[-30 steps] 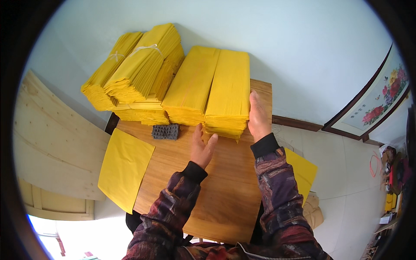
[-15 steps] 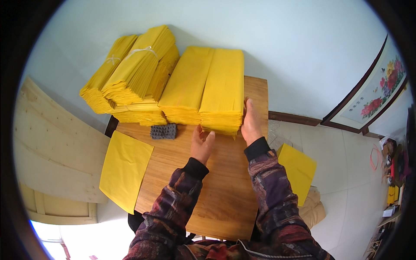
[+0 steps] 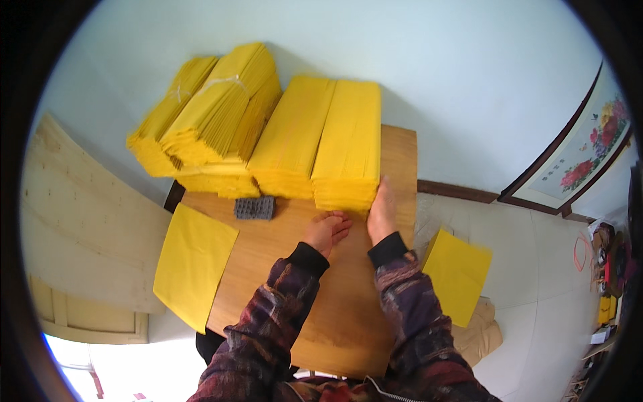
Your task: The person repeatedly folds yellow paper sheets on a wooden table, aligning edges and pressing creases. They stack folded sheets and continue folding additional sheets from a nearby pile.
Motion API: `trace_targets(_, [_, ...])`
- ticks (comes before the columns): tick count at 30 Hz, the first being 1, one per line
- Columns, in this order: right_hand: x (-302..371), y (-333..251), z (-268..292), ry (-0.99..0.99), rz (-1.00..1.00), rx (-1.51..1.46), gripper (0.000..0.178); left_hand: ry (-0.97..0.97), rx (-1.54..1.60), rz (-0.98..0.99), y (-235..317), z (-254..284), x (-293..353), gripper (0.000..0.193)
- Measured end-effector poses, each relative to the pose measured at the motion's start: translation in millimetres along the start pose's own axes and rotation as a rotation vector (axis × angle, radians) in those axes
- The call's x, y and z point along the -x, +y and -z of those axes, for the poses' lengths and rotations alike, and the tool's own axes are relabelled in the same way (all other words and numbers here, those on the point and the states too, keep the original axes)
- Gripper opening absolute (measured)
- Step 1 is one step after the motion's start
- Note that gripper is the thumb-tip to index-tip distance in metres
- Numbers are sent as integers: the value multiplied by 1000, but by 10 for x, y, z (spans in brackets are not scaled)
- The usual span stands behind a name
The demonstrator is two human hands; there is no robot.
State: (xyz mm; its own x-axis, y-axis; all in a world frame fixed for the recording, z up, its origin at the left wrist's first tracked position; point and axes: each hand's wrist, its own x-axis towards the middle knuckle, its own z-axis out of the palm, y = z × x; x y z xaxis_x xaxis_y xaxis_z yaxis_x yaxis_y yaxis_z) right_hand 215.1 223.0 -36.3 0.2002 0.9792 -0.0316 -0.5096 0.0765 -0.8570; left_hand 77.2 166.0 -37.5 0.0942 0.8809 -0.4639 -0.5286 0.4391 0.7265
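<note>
Reaching over a brown, wood-grained table point(image 3: 335, 301) in patterned dark sleeves point(image 3: 268, 301) with black cuffs, I have my bare left hand point(image 3: 327, 230) loosely bent and holding nothing, just before the tall, oblong stack of folded yellow sheets point(image 3: 347, 137) on the right; blur keeps me from telling whether its fingertips touch. My bare right hand point(image 3: 382, 211) is straight and unclenched, upright at that stack's front right corner. A flat yellow sheet point(image 3: 194, 268) lies at the table's left edge. Beyond it, a dark grey, bumpy block point(image 3: 254, 208) sits before a second oblong yellow stack point(image 3: 295, 130), close beside the first. Farther left, white-tied yellow bundles point(image 3: 218, 107) lean toward a pale blue wall point(image 3: 442, 87).
</note>
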Motion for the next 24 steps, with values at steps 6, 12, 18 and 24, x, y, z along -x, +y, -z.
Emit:
trace_targets(6, [-64, -91, -133, 83, -72, -28, 49, -14, -76, 33, 152, -109, -280, 21])
trace_targets(12, [-230, -28, -88, 85, -168, -100, 49, -4, -85, 28, 164, -175, -333, 19])
trace_targets(18, [-197, 107, 8, 1, -35, -92, 49, -34, -200, 78, 192, -86, -308, 13])
trace_targets(24, [-224, 46, -19, 19, -49, -91, 47, -52, -290, 74, 254, -139, -299, 14])
